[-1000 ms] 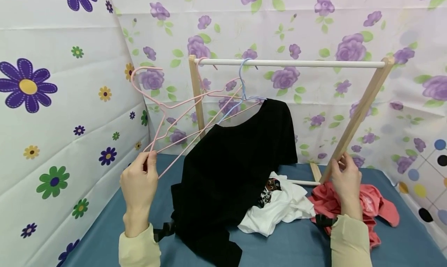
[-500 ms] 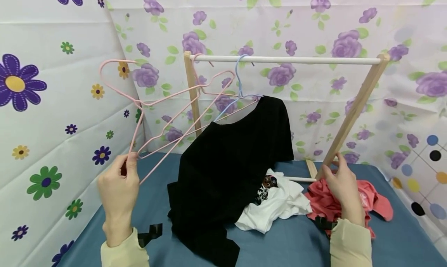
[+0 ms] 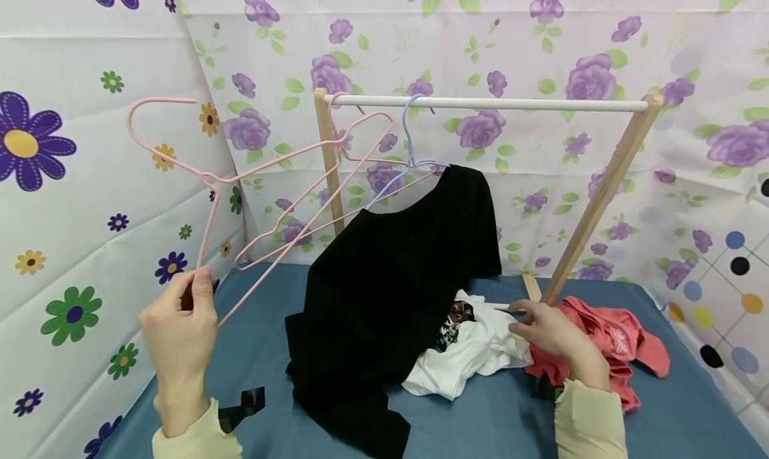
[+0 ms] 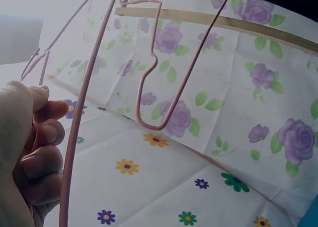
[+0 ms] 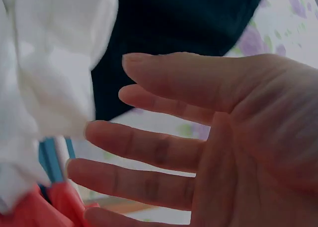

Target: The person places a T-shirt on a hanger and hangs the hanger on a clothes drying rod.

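My left hand (image 3: 180, 332) pinches one side of a pink wire hanger (image 3: 208, 225), held up at the left with its hook pointing up. In the left wrist view, curled fingers (image 4: 42, 162) close round the pink wire. My right hand (image 3: 555, 335) reaches over the white shirt (image 3: 474, 352), its fingers (image 5: 144, 142) spread and holding nothing. That shirt lies crumpled on the blue cloth, a dark print on its upper part. A coral-red garment (image 3: 625, 339) lies bunched beside it, partly behind my right wrist. The black T-shirt (image 3: 402, 272) hangs slanted on a blue hanger (image 3: 410, 139).
A rack with a white rail (image 3: 510, 103) and wooden posts (image 3: 601, 199) stands at the back. Another pink hanger (image 3: 334, 122) hangs near its left end. Blue cloth (image 3: 474, 425) covers the table, and flowered sheets (image 3: 529, 45) enclose the back and sides.
My left hand has moved left with the pink hanger, away from the black T-shirt. My right hand has left the right post's side and come left over the white shirt, fingers opening.
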{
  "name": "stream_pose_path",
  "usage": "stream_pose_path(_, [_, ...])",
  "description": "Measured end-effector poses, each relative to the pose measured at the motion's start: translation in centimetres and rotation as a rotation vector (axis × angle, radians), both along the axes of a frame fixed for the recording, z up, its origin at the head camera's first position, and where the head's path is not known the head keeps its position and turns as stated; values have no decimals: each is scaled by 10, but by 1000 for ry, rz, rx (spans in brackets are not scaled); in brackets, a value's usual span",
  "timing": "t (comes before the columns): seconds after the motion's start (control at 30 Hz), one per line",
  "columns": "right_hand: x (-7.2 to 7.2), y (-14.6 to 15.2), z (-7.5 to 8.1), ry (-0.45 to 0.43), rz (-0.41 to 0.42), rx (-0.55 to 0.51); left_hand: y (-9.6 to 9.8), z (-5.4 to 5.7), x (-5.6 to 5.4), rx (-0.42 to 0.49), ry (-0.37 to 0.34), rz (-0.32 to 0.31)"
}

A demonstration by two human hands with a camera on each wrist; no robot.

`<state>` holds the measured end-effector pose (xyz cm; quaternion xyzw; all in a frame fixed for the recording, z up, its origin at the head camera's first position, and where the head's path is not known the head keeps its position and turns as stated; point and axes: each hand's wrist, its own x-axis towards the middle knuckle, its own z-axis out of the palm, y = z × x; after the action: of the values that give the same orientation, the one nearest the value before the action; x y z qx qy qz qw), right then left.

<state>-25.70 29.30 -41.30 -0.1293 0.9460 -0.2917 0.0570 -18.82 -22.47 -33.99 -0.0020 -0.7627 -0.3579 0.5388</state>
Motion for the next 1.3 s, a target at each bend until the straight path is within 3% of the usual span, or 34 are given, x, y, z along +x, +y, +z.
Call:
stream_pose_path(0.2, [-5,-19,-7,-14,30,47,0,4,7,-22,20,-25])
stream_pose_path(0.6, [-23,-30,-32,-17,-64,200,2,7,11,-92,31,-73])
stream_pose_path(0.83, [-21,-28,-36,13,-75,150,4,7,12,-135,61,-130])
stream_pose_path(1.13, [-16,-12,-26,142,-78,59,12,10,11,-200,91,-172])
stream_pose_path(1.3, [-12,-4,-16,156,-121,2,18,10,9,-226,84,-180])
